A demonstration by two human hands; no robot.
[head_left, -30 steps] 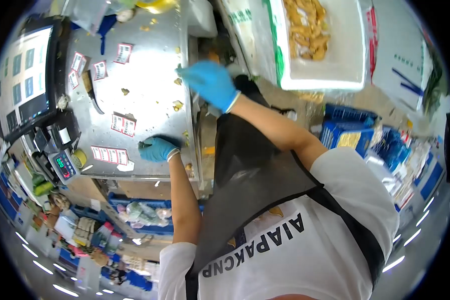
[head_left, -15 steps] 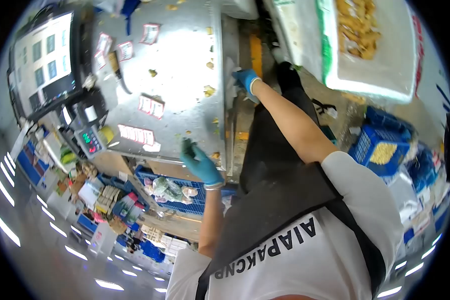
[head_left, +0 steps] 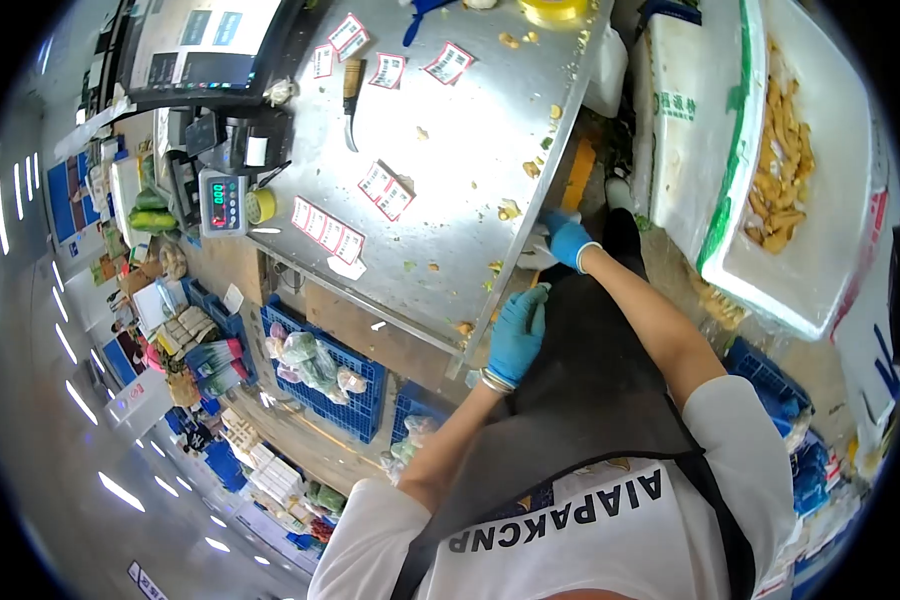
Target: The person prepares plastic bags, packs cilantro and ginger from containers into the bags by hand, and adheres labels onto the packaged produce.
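My left hand (head_left: 517,338), in a blue glove, is by the table's near corner in front of my dark apron (head_left: 580,420). Its fingers are loosely extended, and nothing shows in them. Farther up the same edge is my right hand (head_left: 570,242), also blue-gloved. Its fingers curl at a thin, pale, plastic-like piece (head_left: 533,256) beside the table rim; the fingertips are partly hidden. Beside both hands stands the metal table (head_left: 450,220), bearing scattered yellowish scraps, printed labels (head_left: 328,230) and a wooden-handled knife (head_left: 351,105).
A white foam box (head_left: 790,285) of yellowish-brown pieces (head_left: 778,160) stands at the right. Left of the table are a scale (head_left: 223,203), a monitor (head_left: 205,50) and a yellow tape roll (head_left: 261,206). Bagged produce (head_left: 315,365) lies on a blue pallet (head_left: 365,400) below.
The camera view has turned and shifted. My left hand has moved off the tabletop, rightward past its corner, closer to my right hand. My right hand remains beside the table edge.
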